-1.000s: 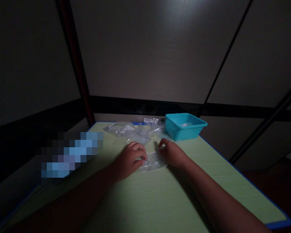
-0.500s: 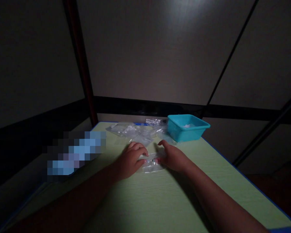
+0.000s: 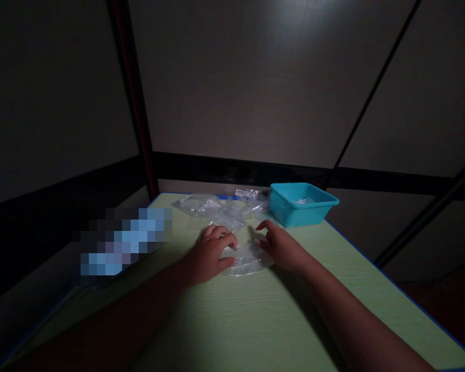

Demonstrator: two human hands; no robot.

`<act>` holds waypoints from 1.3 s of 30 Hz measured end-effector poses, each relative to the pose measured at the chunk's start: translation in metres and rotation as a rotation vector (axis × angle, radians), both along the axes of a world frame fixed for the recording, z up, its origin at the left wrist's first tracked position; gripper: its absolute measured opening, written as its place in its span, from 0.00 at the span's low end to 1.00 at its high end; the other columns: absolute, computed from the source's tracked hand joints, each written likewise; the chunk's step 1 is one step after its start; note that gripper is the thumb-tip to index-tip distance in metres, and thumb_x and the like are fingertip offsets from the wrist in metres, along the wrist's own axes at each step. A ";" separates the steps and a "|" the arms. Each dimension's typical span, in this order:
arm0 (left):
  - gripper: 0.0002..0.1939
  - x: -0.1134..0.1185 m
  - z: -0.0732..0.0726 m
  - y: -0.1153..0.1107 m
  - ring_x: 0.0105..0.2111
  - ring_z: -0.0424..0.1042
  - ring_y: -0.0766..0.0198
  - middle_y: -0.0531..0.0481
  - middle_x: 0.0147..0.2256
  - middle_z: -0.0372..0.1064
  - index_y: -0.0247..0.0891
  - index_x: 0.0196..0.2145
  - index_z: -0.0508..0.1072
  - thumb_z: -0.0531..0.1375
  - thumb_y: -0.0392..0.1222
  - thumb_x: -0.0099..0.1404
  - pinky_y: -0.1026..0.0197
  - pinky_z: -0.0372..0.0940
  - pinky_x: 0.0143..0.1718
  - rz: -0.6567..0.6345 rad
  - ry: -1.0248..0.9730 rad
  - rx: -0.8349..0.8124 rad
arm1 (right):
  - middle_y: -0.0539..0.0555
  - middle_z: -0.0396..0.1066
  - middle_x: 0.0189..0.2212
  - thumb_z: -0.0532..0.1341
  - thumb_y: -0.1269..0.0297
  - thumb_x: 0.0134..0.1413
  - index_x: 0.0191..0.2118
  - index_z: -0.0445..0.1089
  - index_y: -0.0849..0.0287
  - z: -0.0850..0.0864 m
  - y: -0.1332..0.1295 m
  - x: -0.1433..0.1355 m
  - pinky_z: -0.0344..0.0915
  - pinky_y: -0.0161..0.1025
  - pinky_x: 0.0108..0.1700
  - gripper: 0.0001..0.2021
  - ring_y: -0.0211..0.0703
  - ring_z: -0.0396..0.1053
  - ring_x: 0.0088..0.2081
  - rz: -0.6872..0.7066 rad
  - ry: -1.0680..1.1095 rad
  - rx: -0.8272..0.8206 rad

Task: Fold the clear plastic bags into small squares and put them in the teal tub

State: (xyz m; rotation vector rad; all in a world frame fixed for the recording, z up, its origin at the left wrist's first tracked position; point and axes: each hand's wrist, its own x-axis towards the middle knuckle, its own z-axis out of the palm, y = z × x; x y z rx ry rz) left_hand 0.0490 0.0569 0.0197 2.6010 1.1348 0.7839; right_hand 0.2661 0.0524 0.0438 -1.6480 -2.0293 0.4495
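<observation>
A small clear plastic bag lies flat on the table in front of me, between my two hands. My left hand rests at its left side, the thumb tip touching the bag near its front edge. The fingers of that hand are bent and spaced away from the thumb. At the bag's right side is my right hand, index finger stretched out, fingers apart. Whether its thumb touches the plastic I cannot tell. Just beyond my hands, several more clear plastic bags lie in a loose crumpled heap.
A turquoise plastic basket stands at the table's back right, with something clear and shiny inside. On the left lies a pixelated bluish object. The pale green table has a blue edge, and a panelled wall rises behind it.
My right thumb has drawn back to the right and up from the bag's middle. The left hand has barely moved. The whole view has shifted slightly.
</observation>
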 end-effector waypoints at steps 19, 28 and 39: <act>0.18 0.002 0.002 0.000 0.51 0.54 0.54 0.50 0.49 0.59 0.49 0.44 0.68 0.62 0.40 0.54 0.53 0.50 0.51 -0.023 -0.010 -0.027 | 0.42 0.56 0.19 0.57 0.59 0.49 0.40 0.56 0.56 0.001 0.000 -0.012 0.48 0.28 0.19 0.13 0.31 0.54 0.19 0.206 0.585 -0.068; 0.13 0.001 0.001 0.000 0.48 0.55 0.55 0.50 0.45 0.62 0.45 0.39 0.69 0.61 0.41 0.55 0.55 0.52 0.50 -0.044 -0.038 -0.042 | 0.42 0.55 0.18 0.55 0.60 0.50 0.40 0.56 0.56 -0.006 0.005 -0.007 0.48 0.28 0.17 0.12 0.32 0.55 0.18 0.158 0.525 -0.056; 0.13 0.000 0.002 -0.001 0.47 0.56 0.57 0.51 0.43 0.63 0.45 0.40 0.69 0.61 0.40 0.55 0.55 0.52 0.49 -0.054 -0.043 -0.048 | 0.42 0.56 0.19 0.57 0.57 0.49 0.39 0.55 0.56 0.001 0.000 -0.012 0.49 0.28 0.17 0.14 0.31 0.54 0.18 0.181 0.621 -0.137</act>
